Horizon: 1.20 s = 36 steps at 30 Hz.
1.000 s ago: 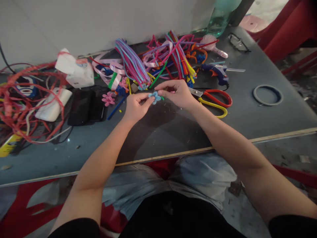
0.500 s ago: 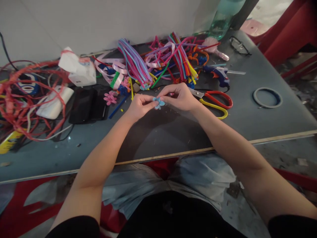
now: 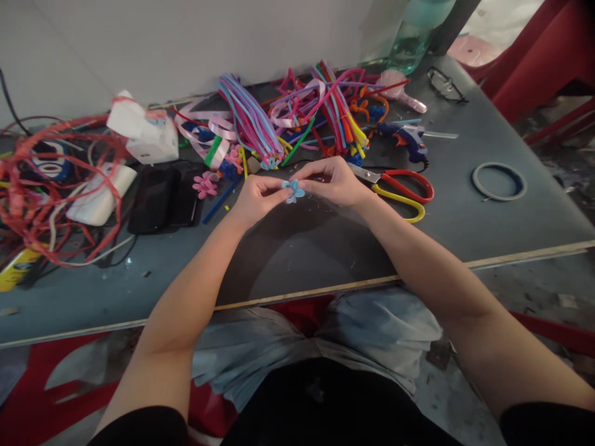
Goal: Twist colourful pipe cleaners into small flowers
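Observation:
Between my two hands is a small light blue pipe-cleaner flower (image 3: 293,191), held just above the table. My left hand (image 3: 259,197) pinches its left side between thumb and fingertips. Thumb and index finger of my right hand (image 3: 335,181) grip its right side. A pink pipe-cleaner flower (image 3: 205,184) lies left of my left hand. Scissors (image 3: 400,191) with one red and one yellow handle rest right of my right hand. Behind my hands lie a bundle of purple, pink and blue pipe cleaners (image 3: 251,118) and a second, multicoloured bundle (image 3: 343,121).
A glue gun (image 3: 406,137), a hairbrush (image 3: 400,90), eyeglasses (image 3: 446,84) and a grey ring-shaped roll (image 3: 499,182) lie to the right. A bottle (image 3: 417,37) stands at the back. On the left are dark phones (image 3: 155,199), a white box (image 3: 151,133) and tangled red plastic string (image 3: 35,210).
The blue flower has turned in my fingers, so more of its petals face me. Both hands keep their pinch in nearly the same place. The view has shifted slightly.

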Each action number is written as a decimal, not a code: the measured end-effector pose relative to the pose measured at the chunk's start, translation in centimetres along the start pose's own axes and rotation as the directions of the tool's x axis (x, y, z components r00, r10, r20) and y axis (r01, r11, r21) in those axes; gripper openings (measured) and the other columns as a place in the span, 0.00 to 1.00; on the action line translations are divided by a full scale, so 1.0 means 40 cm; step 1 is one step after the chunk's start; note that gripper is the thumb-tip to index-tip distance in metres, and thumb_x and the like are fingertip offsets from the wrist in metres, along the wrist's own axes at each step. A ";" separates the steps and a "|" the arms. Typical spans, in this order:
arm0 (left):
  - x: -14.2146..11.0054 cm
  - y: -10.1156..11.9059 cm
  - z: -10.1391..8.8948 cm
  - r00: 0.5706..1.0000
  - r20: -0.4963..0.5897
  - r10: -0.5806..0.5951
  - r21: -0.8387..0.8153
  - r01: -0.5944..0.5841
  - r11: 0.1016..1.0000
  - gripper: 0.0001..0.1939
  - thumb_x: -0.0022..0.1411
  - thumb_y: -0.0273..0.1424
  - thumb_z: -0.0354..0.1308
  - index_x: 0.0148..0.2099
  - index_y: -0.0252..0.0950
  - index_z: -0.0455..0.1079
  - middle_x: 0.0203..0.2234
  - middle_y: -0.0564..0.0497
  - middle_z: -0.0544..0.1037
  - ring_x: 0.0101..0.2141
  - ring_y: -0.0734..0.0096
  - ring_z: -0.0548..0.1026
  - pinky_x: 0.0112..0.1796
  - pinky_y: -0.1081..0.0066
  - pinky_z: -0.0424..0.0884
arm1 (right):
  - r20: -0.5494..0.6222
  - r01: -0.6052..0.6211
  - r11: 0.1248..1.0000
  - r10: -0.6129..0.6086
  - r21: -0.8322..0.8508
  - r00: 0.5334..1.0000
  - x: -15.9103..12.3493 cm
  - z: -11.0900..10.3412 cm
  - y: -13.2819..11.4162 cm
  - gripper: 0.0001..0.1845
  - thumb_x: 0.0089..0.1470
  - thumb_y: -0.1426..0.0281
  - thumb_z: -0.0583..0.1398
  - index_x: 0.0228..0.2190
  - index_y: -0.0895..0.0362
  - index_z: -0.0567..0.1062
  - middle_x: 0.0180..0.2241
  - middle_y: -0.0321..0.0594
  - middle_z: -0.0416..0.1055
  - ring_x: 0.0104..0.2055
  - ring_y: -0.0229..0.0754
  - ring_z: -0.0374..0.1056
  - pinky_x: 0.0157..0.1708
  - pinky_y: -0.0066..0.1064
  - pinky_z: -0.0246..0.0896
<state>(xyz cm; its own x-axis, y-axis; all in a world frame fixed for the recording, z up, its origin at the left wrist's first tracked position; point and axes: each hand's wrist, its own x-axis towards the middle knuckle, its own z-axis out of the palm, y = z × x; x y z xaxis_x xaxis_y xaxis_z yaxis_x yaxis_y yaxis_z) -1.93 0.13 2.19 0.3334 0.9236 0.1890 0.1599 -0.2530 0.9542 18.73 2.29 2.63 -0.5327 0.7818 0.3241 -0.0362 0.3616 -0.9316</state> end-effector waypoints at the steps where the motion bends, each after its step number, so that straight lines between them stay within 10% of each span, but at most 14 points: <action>1: 0.000 0.001 -0.001 1.000 -0.003 0.000 0.002 0.000 1.000 0.24 0.50 0.54 0.72 0.30 0.35 0.81 0.25 0.47 0.83 0.26 0.67 0.79 0.30 0.68 0.77 | 0.004 -0.001 1.000 0.001 0.009 1.000 0.000 0.001 -0.001 0.31 0.47 0.44 0.69 0.32 0.61 0.82 0.31 0.44 0.79 0.33 0.38 0.74 0.30 0.27 0.68; 14: 0.004 -0.020 0.001 1.000 -0.007 -0.012 -0.029 0.012 1.000 0.21 0.52 0.50 0.72 0.30 0.36 0.80 0.25 0.48 0.82 0.27 0.69 0.79 0.31 0.69 0.75 | 0.025 -0.077 0.986 0.075 0.149 0.997 -0.003 0.008 0.036 0.29 0.50 0.45 0.69 0.34 0.60 0.80 0.25 0.35 0.73 0.19 0.28 0.56 0.16 0.23 0.52; 21: 0.008 -0.055 0.036 0.926 -0.374 0.048 0.057 -0.029 0.998 0.21 0.56 0.52 0.69 0.36 0.40 0.83 0.31 0.51 0.85 0.35 0.67 0.81 0.39 0.68 0.77 | -0.297 -0.025 0.997 0.001 -0.078 0.955 0.001 0.037 0.049 0.33 0.48 0.42 0.68 0.40 0.57 0.79 0.31 0.38 0.75 0.30 0.33 0.68 0.28 0.25 0.64; 36: 0.004 -0.053 0.036 0.873 -0.466 0.142 0.218 -0.042 0.975 0.21 0.60 0.52 0.66 0.37 0.38 0.82 0.28 0.51 0.82 0.30 0.71 0.77 0.31 0.73 0.71 | -0.379 -0.088 0.940 -0.046 -0.328 0.924 -0.011 0.067 0.028 0.10 0.58 0.65 0.62 0.36 0.59 0.78 0.32 0.39 0.77 0.33 0.37 0.72 0.36 0.29 0.66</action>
<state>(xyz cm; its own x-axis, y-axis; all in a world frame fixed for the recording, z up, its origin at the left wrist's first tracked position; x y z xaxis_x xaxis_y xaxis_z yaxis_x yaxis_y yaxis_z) -0.87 0.39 -0.14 -0.1196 0.9047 0.4090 0.3447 -0.3485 0.8716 16.66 0.99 1.00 -0.1698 0.8984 0.4049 0.2905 0.4383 -0.8506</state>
